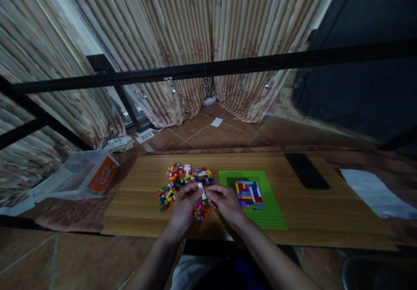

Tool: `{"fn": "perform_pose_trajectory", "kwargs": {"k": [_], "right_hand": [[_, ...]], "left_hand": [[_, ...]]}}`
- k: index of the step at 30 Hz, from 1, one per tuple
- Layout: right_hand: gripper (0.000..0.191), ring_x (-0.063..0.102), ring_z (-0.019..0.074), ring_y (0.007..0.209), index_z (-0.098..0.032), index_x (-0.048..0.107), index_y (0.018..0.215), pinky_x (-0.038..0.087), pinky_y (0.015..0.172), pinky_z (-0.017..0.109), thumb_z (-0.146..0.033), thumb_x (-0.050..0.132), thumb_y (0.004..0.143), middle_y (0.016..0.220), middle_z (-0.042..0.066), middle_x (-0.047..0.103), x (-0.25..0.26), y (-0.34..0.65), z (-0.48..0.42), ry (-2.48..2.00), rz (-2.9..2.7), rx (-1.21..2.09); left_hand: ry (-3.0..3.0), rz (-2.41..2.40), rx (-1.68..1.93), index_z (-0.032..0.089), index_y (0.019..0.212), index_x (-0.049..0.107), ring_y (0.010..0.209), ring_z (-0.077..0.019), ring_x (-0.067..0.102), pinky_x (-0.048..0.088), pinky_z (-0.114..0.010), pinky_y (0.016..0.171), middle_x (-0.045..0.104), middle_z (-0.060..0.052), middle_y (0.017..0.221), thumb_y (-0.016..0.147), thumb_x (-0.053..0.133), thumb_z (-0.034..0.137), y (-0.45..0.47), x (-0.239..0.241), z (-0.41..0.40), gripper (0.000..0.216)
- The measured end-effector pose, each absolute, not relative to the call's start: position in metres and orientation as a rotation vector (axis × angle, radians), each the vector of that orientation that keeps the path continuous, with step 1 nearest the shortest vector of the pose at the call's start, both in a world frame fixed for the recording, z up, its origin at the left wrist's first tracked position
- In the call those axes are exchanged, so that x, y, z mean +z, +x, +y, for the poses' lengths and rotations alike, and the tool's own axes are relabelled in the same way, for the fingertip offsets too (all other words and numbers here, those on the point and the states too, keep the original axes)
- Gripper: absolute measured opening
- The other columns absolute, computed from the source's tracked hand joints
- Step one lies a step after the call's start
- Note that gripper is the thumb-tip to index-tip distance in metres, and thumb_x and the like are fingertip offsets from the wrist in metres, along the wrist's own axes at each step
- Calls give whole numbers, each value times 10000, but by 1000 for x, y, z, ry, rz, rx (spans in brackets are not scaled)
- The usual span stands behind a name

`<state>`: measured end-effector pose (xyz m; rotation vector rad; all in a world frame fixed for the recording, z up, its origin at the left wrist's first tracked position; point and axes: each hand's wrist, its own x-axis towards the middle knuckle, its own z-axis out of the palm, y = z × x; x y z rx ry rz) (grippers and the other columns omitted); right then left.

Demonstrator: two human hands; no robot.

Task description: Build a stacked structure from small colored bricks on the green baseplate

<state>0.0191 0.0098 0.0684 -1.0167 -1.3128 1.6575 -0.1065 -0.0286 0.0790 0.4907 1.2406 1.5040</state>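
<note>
Between the fingertips of both my hands is a small strip of white toy bricks (202,192). My left hand (186,203) pinches it from the left, and my right hand (224,202) grips it from the right. Beneath and behind the fingers lies a loose pile of coloured toy bricks (176,178), partly hidden by my hands. To the right, a green baseplate (274,207) lies flat on the table, bearing a built block of multicoloured bricks (249,195) near its middle.
The wooden table (135,203) carries a black phone-like slab (308,172) at its right. Beyond the left edge sits a clear plastic box (80,173) with an orange label. White paper (379,193) lies past the right side. A black metal bar (208,69) crosses before the curtains (182,29).
</note>
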Motion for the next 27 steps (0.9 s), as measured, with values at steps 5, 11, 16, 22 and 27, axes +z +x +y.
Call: {"fn": "perform_pose_trajectory", "kwargs": {"k": [5, 11, 16, 22, 27], "right_hand": [[284, 629, 166, 624, -194, 733, 844, 507, 599, 287, -429, 678, 694, 701, 26, 710, 59, 26, 10, -1074, -1229, 1619], [293, 678, 192, 676, -180, 721, 933, 555, 671, 342, -381, 581, 774, 794, 53, 742, 46, 29, 9, -1139, -1366, 1476], [275, 708, 209, 846, -181, 686, 1009, 558, 772, 345, -314, 534, 822, 949, 73, 751, 49, 30, 7, -1048, -1463, 1416], [257, 708, 210, 908, -192, 678, 1029, 548, 826, 345, -251, 500, 853, 970, 71, 752, 54, 34, 2, -1082, -1588, 1291], [270, 709, 221, 919, -191, 696, 1000, 548, 829, 347, -226, 462, 869, 973, 80, 754, 59, 36, -3, -1181, -1631, 1159]], "left_hand": [[711, 1445, 1452, 180, 779, 699, 645, -117, 598, 477, -244, 661, 680, 8, 727, 603, 792, 266, -113, 69, -23, 217], [1179, 1850, 1256, 201, 938, 732, 815, -182, 661, 509, -306, 779, 735, -51, 940, 740, 659, 240, -118, 66, -19, 215], [1475, 1777, 1079, 219, 996, 725, 827, -165, 674, 525, -295, 776, 735, -40, 1005, 844, 557, 249, -106, 74, -29, 229], [1589, 1859, 1058, 201, 868, 718, 778, -147, 660, 511, -267, 731, 716, -25, 856, 833, 566, 160, -93, 72, -33, 161], [1615, 1942, 1043, 197, 831, 707, 763, -149, 651, 506, -278, 722, 704, -23, 822, 823, 567, 129, -84, 70, -32, 157]]}}
